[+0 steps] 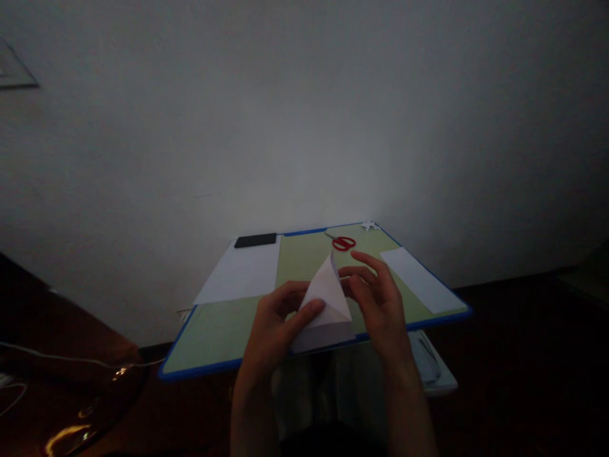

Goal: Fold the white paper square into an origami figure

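A white sheet of paper (328, 304) is folded up into a pointed shape over the near edge of a green board with a blue rim (209, 327). My left hand (273, 330) pinches its left side, thumb on top of the paper. My right hand (380, 301) holds the right side behind the raised point, with its fingers partly spread.
On the board lie a large white sheet (242, 273) at the back left, a black flat object (255, 240) behind it, red-handled scissors (342, 243), a small folded white paper shape (369, 225) at the far corner and a white strip (421, 279) on the right. A white wall stands behind.
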`<state>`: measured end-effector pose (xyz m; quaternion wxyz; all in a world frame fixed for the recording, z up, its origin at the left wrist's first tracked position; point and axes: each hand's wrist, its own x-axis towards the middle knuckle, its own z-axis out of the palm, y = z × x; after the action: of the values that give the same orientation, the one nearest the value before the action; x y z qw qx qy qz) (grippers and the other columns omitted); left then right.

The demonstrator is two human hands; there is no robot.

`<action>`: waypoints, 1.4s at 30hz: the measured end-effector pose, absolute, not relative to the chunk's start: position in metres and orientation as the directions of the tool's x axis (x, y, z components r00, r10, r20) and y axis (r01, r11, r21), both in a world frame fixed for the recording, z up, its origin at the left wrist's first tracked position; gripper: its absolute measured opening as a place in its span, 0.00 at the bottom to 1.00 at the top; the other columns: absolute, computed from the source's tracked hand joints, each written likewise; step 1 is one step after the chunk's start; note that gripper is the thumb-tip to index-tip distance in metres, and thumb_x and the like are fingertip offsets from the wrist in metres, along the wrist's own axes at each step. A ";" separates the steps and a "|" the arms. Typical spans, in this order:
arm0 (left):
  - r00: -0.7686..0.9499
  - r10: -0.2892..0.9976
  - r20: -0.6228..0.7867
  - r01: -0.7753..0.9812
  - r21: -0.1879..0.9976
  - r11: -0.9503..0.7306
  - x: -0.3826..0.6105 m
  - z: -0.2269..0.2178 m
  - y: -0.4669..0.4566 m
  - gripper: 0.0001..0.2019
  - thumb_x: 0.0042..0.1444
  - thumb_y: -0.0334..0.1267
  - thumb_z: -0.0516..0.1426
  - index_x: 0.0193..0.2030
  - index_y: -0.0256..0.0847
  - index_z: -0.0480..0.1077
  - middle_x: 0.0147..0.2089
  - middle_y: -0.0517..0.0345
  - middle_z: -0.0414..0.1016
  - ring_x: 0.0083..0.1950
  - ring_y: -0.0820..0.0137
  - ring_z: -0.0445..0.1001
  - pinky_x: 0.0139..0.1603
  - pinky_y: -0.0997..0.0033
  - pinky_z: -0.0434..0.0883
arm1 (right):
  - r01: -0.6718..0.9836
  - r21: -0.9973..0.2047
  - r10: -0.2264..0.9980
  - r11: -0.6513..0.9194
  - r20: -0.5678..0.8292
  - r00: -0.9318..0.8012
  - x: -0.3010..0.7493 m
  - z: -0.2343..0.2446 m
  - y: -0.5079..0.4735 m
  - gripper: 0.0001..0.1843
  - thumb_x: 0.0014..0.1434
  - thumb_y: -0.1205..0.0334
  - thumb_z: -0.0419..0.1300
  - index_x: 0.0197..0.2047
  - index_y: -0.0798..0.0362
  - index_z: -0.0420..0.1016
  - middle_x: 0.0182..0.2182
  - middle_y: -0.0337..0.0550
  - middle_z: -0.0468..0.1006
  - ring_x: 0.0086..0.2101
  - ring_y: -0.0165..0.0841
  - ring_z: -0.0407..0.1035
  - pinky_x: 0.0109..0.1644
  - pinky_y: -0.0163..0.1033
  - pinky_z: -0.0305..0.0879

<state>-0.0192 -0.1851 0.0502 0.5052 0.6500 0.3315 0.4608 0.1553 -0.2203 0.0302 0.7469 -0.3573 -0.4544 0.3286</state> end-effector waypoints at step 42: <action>-0.003 0.919 0.394 -0.195 0.901 -0.386 -0.017 0.040 -0.178 0.13 0.56 0.43 0.71 0.46 0.41 0.83 0.41 0.52 0.87 0.43 0.61 0.86 0.42 0.70 0.81 | 0.295 -0.738 0.741 0.607 0.660 0.126 0.154 0.035 -0.228 0.08 0.61 0.67 0.72 0.43 0.47 0.84 0.35 0.35 0.83 0.36 0.30 0.76 0.43 0.36 0.70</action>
<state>-0.0173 -0.1783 0.0397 0.4447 0.5483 0.3301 0.6266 0.1536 -0.2283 0.0346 0.6307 -0.4064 -0.6370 0.1768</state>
